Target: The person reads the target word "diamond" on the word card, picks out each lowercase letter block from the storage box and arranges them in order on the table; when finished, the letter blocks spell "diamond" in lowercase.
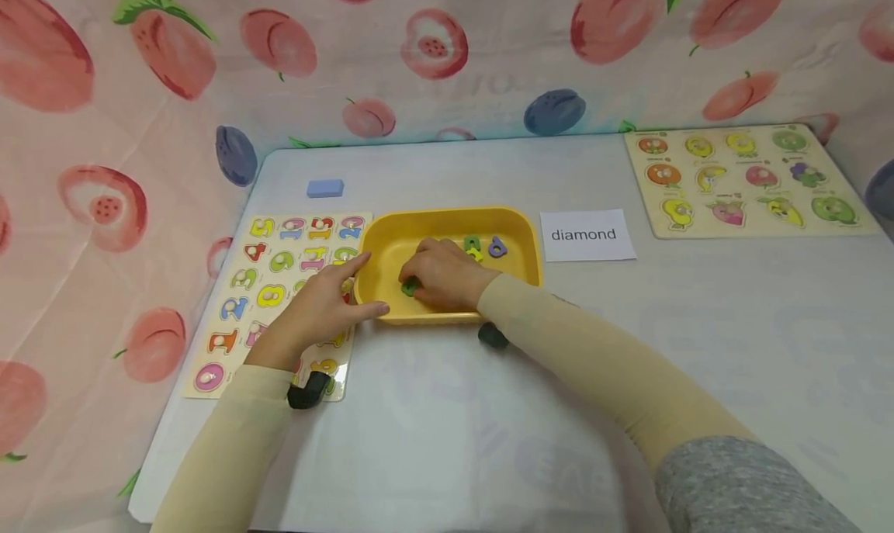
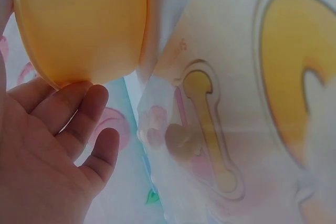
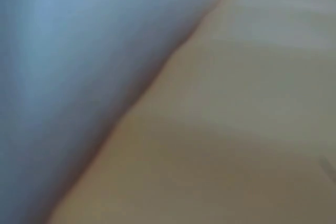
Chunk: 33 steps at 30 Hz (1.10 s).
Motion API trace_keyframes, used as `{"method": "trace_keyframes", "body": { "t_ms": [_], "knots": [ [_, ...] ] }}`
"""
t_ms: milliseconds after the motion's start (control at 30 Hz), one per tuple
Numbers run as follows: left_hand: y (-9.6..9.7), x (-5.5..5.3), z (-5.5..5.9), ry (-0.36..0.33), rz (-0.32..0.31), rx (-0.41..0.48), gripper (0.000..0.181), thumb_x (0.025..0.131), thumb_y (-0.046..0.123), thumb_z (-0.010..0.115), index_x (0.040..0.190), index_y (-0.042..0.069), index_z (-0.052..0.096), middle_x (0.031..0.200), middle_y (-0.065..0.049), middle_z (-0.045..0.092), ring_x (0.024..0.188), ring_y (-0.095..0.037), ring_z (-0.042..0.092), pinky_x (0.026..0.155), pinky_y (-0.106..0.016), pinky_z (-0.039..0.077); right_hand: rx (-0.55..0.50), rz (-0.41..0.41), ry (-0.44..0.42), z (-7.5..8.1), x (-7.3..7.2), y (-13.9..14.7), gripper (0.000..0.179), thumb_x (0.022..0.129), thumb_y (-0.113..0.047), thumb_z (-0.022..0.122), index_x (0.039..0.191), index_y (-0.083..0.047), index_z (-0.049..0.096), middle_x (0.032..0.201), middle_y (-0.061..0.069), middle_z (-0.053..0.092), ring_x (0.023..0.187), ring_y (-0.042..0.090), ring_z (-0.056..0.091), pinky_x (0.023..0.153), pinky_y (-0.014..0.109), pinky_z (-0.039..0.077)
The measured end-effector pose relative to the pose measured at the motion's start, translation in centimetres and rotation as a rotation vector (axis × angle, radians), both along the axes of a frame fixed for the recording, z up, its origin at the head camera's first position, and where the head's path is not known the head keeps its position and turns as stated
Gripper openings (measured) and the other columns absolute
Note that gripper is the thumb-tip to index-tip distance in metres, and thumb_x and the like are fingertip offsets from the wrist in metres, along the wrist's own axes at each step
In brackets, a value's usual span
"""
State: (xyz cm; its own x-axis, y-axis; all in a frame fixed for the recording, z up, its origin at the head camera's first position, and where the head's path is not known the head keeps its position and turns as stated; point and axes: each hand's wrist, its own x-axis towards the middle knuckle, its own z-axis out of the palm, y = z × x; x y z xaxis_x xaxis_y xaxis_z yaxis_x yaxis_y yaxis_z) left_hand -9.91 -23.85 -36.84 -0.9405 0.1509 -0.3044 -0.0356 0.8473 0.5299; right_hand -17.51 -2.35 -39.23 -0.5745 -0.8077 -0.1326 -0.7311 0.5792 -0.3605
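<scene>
The right hand (image 1: 445,273) pinches a green piece (image 1: 410,286) inside the yellow tray (image 1: 382,247); the left hand (image 1: 321,304), fingers spread, touches the tray's left end, probably steadying it; 3 other pieces (image 1: 474,254) lie beyond; the "diamond" card (image 1: 589,236) sits rightward on the bench (image 1: 419,440), presumably for reading.

We have free room on the white table (image 1: 405,440) before the yellow tray (image 1: 433,224), and over the flat diamond card (image 1: 588,236). The tray's raised rim (image 1: 412,317) stops us sliding in level; the left hand (image 1: 323,304) blocks its left end, the right sleeve (image 1: 594,354) its near right corner.
</scene>
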Motion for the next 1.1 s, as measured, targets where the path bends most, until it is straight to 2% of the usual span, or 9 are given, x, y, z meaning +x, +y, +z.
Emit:
{"method": "trace_keyframes", "body": {
  "t_ms": [133,333,567,700,800,867,1000,1100],
  "knots": [
    [0.0,0.0,0.0,-0.017,0.015,0.004,0.095,0.084,0.053,0.075,0.160,0.020,0.029,0.151,-0.021,0.041,0.127,-0.037,0.044,0.109,-0.058,0.036,-0.002,-0.003,-0.006,-0.1,0.0,0.0,0.029,0.098,-0.023,0.065,0.125,-0.016,0.071,0.121,-0.001,0.067,0.113,0.021,0.052,0.099,0.037,0.042],
    [0.0,0.1,0.0,0.009,-0.009,0.002,0.096,0.084,0.058,0.073,0.160,0.018,0.029,0.149,-0.023,0.043,0.121,-0.036,0.046,0.107,-0.056,0.038,-0.063,-0.034,-0.041,-0.1,0.0,0.0,0.033,0.100,-0.022,0.058,0.130,-0.012,0.067,0.120,0.003,0.062,0.107,0.017,0.057,0.099,0.033,0.045],
    [-0.1,0.1,0.0,0.014,-0.013,0.002,0.097,0.084,0.058,0.073,0.160,0.018,0.029,0.149,-0.023,0.043,0.120,-0.036,0.047,0.107,-0.057,0.038,-0.140,-0.068,-0.096,0.1,-0.1,0.2,0.028,0.098,-0.017,0.059,0.124,-0.008,0.065,0.112,0.002,0.059,0.097,0.017,0.053,0.093,0.028,0.046],
    [0.0,-0.1,0.0,0.009,-0.009,0.006,0.097,0.084,0.058,0.074,0.160,0.019,0.029,0.149,-0.023,0.042,0.119,-0.036,0.046,0.107,-0.056,0.038,-0.140,-0.080,-0.137,0.5,-0.2,0.4,0.026,0.095,-0.015,0.061,0.120,-0.009,0.062,0.108,0.001,0.058,0.096,0.017,0.052,0.090,0.027,0.046],
    [0.1,-0.1,0.0,0.010,-0.011,0.009,0.096,0.084,0.057,0.074,0.160,0.019,0.029,0.150,-0.023,0.041,0.123,-0.037,0.046,0.108,-0.057,0.037,-0.129,-0.095,-0.163,1.1,-0.1,0.7,0.026,0.093,-0.015,0.062,0.118,-0.009,0.060,0.107,0.001,0.059,0.097,0.018,0.052,0.091,0.028,0.045],
    [0.1,-0.1,-0.1,0.015,-0.014,0.009,0.096,0.084,0.056,0.074,0.160,0.019,0.029,0.151,-0.023,0.041,0.127,-0.038,0.044,0.109,-0.057,0.036,-0.121,-0.107,-0.165,1.6,-0.1,1.0,0.030,0.093,-0.016,0.062,0.123,-0.009,0.061,0.113,0.001,0.062,0.101,0.018,0.054,0.096,0.029,0.045],
    [0.0,0.1,0.0,0.015,-0.017,0.000,0.096,0.084,0.057,0.073,0.160,0.019,0.028,0.152,-0.023,0.040,0.133,-0.040,0.041,0.110,-0.058,0.034,-0.100,-0.098,-0.122,2.5,0.1,1.7,0.040,0.096,-0.019,0.061,0.134,-0.008,0.063,0.128,0.003,0.063,0.115,0.018,0.056,0.106,0.031,0.042],
    [-0.1,0.2,-0.1,0.014,-0.017,-0.001,0.097,0.084,0.057,0.073,0.160,0.019,0.027,0.151,-0.024,0.040,0.133,-0.040,0.042,0.110,-0.059,0.035,-0.115,-0.082,-0.114,3.1,0.1,2.5,0.040,0.097,-0.018,0.060,0.136,-0.007,0.063,0.130,0.005,0.063,0.117,0.020,0.056,0.107,0.032,0.041]
  ]
}}
